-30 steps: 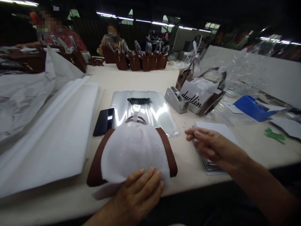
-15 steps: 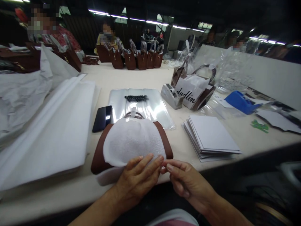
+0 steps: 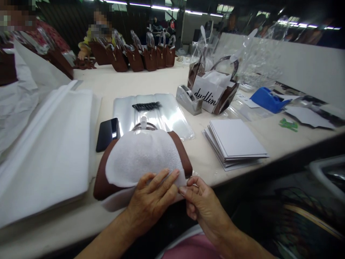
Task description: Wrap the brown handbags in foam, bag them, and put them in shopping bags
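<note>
A brown handbag point(image 3: 184, 153) lies on its side before me, its handles pointing away. White foam sheet point(image 3: 142, 154) covers its middle, and a loose flap hangs at the near edge. My left hand point(image 3: 152, 198) rests flat on the near right part of the sheet, fingers stretched out. Close to the bag's near right corner, my right hand point(image 3: 199, 199) pinches the edge of the foam sheet between thumb and forefinger. The fingers partly hide that edge. White wrap binds the bag's handles point(image 3: 144, 125).
Clear plastic bags point(image 3: 172, 115) with black cords point(image 3: 147, 105) lie beyond the handbag, beside a phone point(image 3: 107, 135). White sheets point(image 3: 59, 151) fill the left. Rightward are a card stack point(image 3: 237, 138), tape dispenser point(image 3: 189, 100), wrapped bag point(image 3: 206, 95) and blue dispenser point(image 3: 269, 100). Co-workers sit beyond.
The view has shifted, so the bag and table things sit further left. My right hand has moved down to the sheet's edge by the corner. My left hand stays on the sheet.
</note>
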